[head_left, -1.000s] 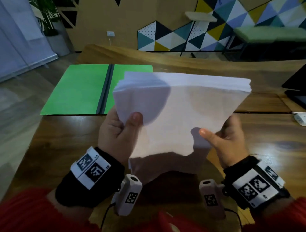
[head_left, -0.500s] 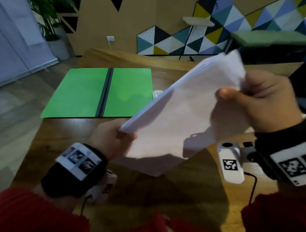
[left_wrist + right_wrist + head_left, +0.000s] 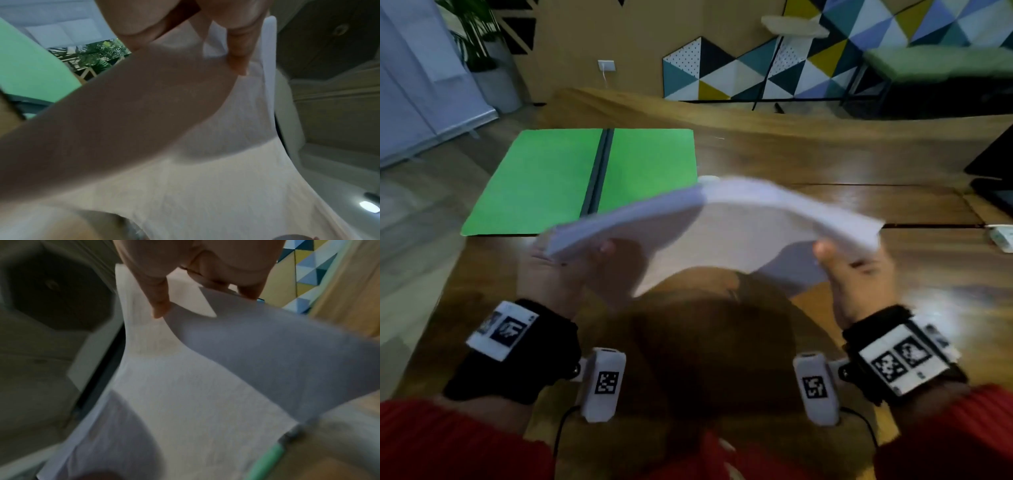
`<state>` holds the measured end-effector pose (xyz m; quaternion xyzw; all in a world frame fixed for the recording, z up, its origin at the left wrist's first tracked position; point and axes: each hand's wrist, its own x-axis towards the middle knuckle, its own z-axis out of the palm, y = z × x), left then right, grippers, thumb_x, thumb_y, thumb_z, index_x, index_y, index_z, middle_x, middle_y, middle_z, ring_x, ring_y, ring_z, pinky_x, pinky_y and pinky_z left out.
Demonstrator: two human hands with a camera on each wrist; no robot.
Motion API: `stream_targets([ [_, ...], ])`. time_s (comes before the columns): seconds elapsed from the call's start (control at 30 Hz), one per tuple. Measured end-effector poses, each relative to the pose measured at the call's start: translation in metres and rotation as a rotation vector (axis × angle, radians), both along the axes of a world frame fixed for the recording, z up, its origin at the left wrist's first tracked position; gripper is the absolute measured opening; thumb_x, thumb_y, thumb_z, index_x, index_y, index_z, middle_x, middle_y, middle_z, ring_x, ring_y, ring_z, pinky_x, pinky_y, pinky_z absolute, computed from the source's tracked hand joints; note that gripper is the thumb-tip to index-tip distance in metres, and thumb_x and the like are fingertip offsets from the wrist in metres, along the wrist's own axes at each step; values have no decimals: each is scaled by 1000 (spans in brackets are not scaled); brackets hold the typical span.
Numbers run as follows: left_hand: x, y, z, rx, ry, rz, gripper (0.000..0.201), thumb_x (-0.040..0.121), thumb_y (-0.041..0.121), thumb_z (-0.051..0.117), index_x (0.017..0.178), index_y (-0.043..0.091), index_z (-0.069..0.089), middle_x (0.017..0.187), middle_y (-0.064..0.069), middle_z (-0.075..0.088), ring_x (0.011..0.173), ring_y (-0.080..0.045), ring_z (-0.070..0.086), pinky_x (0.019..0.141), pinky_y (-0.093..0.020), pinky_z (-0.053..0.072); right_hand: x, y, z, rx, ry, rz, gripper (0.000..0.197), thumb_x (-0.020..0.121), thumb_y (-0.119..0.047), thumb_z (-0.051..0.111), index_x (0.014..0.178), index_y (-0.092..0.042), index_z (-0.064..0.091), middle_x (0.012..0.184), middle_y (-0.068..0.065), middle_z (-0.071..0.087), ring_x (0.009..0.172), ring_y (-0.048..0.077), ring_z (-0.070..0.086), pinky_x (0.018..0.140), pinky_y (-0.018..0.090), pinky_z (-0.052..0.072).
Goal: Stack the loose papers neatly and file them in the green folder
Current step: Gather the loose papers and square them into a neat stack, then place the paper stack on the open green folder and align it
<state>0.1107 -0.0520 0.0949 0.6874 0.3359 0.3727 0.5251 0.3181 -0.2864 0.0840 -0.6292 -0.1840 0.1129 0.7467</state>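
While both hands (image 3: 558, 270) (image 3: 856, 274) grip the paper stack (image 3: 722, 222), the open green folder (image 3: 585, 178) lies beyond the left fingers. The stack hides the fingertips and a white object (image 3: 707, 179) behind it.

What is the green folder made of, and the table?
The green folder looks like smooth plastic or coated card: flat, even matte colour, with a dark spine strip. The table seems to be varnished wood: brown grain streaks and shiny light reflections.
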Motion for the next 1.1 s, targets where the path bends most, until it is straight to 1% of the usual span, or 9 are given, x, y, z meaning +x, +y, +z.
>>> stream_targets([
  [0.1, 8, -9, -21, -10, 381, 42, 15, 75, 17, 74, 77, 14, 60, 76, -4, 67, 75, -17, 63, 62, -23, 47, -8, 3, -34, -307, 36, -3, 28, 76, -15, 72, 98, -27, 61, 73, -21, 71, 92, 9, 66, 95, 37, 49],
  [0.2, 8, -12, -23, -121, 209, 39, 29, 75, 6, 71, 70, 28, 52, 61, 20, 60, 60, 5, 61, 44, -2, 42, -6, 8, -28, -307, 41, -65, 25, 81, -13, 65, 99, -30, 60, 77, -20, 69, 77, -12, 63, 96, 35, 49],
  [0.33, -2, -10, -17, 3, 145, 33, 22, 68, -7, 73, 86, -1, 63, 62, 7, 67, 45, 20, 55, 46, 1, 41, 6, -1, -9, -102, 27, -51, 45, 57, -41, 70, 99, -32, 54, 83, -21, 72, 87, -4, 65, 81, 18, 54],
  [0.53, 1, -5, -36, -76, 282, 70, 32, 69, 4, 77, 58, 24, 53, 62, 9, 55, 36, 17, 51, 37, 0, 37, 20, -10, -7, -440, 170, 93, 72, 54, -17, 86, 113, -24, 45, 105, -1, 60, 108, 25, 57, 97, 49, 46],
  [0.67, 8, -4, -28, -42, 269, -3, 27, 65, 11, 80, 59, 24, 57, 41, 18, 60, 38, 11, 54, 40, 0, 39, 14, -3, 39, -607, -579, -32, 85, 54, -31, 67, 131, -26, 32, 128, 2, 41, 124, 22, 38, 106, 45, 31],
  [0.8, 15, 2, -17, 4, 324, -44, 25, 63, 20, 80, 56, 27, 57, 36, 24, 58, 38, 8, 52, 43, -2, 41, 6, 23, 68, -1263, -1006, 347, 82, 59, -57, 42, 135, -29, 33, 144, -1, 40, 141, 23, 20, 109, 65, 12],
  [0.87, 18, 6, -13, 51, 353, -24, 33, 70, 11, 77, 58, 32, 55, 47, 23, 58, 38, 18, 50, 43, 2, 39, 9, 34, 74, -1342, -1025, 480, 58, 75, -52, 40, 129, -28, 41, 121, -9, 54, 131, 19, 39, 107, 54, 25],
  [0.93, 19, 11, -6, 67, 370, -17, 31, 69, 13, 78, 58, 32, 55, 51, 19, 58, 38, 18, 51, 41, 1, 39, 14, 39, 67, -1244, -1084, 496, 27, 89, -32, 47, 113, -20, 52, 75, -17, 48, 88, 25, 61, 69, 31, 44],
  [1.1, 39, 30, 12, 20, 322, -40, 14, 70, 14, 76, 74, 20, 64, 54, 12, 65, 47, 4, 58, 41, 2, 40, 23, 45, 46, -1068, -1137, 329, 6, 76, -5, 61, 79, -10, 60, 52, -1, 53, 42, 23, 49, 43, 12, 22],
])
